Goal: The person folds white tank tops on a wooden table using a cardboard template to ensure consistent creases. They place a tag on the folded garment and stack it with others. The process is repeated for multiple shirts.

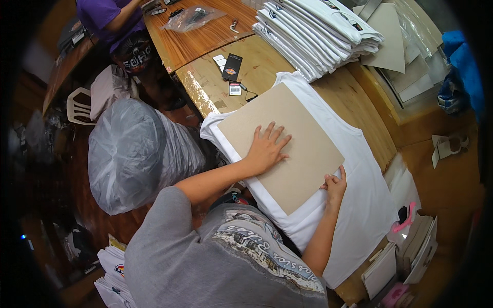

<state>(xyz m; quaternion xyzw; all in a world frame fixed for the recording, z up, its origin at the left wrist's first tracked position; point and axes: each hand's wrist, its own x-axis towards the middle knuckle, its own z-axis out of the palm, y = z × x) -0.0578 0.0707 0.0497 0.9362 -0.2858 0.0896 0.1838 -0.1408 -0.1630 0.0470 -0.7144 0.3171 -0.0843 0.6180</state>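
A white shirt [354, 226] is spread over the wooden table in front of me. On its upper part lies a flat beige cardboard sheet [303, 133], set at a slant. My left hand [268, 149] rests flat on the sheet with its fingers spread. At the sheet's near right corner is my right hand [335, 186], its fingers bent and closed at the board's edge, just over the shirt. Beyond the shirt's collar lie a black hang tag [232, 68] and a small white label tag [234, 89] with a black cord.
A tall stack of folded white shirts [313, 36] stands at the far side. Cardboard sheets [385, 38] lie to its right. A stuffed clear plastic bag [128, 154] sits left of the table. Far left, a person in a purple sleeve [105, 13] stands by the table.
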